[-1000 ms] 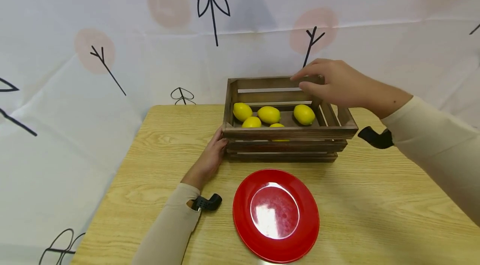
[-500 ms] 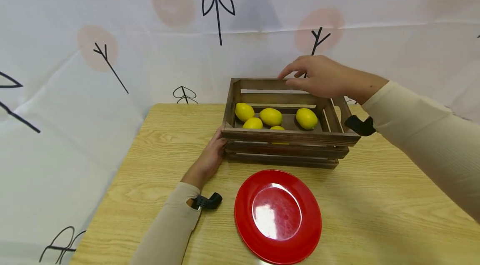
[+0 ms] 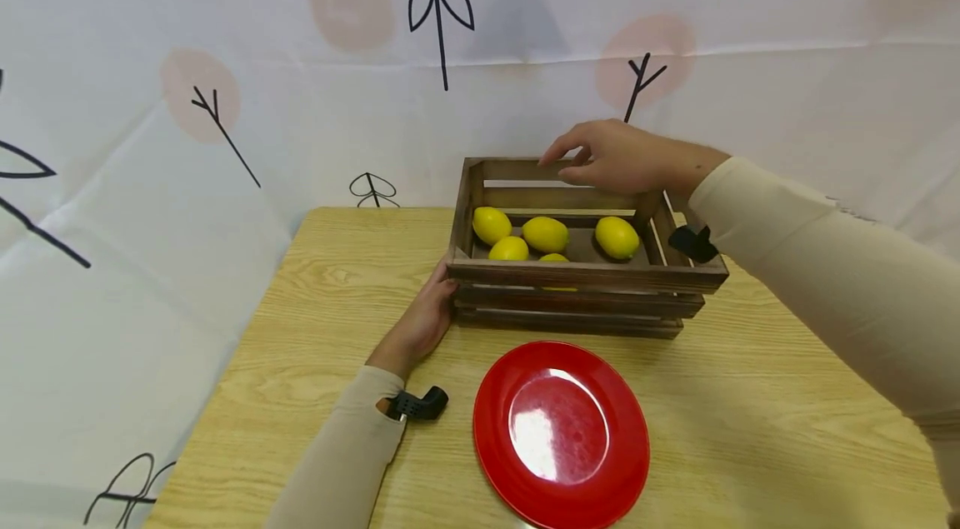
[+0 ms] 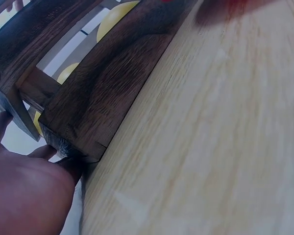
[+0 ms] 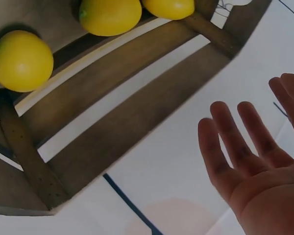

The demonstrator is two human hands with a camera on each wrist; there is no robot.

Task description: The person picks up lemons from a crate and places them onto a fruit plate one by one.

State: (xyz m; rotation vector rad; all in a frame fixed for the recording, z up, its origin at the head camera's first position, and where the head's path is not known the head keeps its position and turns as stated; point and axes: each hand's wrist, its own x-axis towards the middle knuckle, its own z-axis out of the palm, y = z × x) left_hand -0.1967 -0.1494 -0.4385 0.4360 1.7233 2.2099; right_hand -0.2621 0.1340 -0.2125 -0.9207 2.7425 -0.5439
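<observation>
A brown slatted wooden crate [image 3: 585,275] stands on the table with several yellow lemons inside, among them one at the right [image 3: 617,237]. My left hand [image 3: 422,321] touches the crate's left end; in the left wrist view the fingers of that hand [image 4: 27,186] rest against the slat ends. Above the crate's back edge hovers my right hand [image 3: 618,156], holding nothing. The right wrist view shows this hand [image 5: 264,171] with its fingers spread and relaxed, apart from the crate [image 5: 122,107] and the lemons [image 5: 22,61].
A round red plate [image 3: 561,433] lies in front of the crate on the light wooden table [image 3: 330,296]. Behind the table hangs a white cloth [image 3: 300,121] with line-drawn flowers and pale pink spots. A dark wrist device sits on each sleeve.
My right hand has moved left over the crate, rising a little and then lowering. The left hand stays at the crate's left end. The view has shifted slightly.
</observation>
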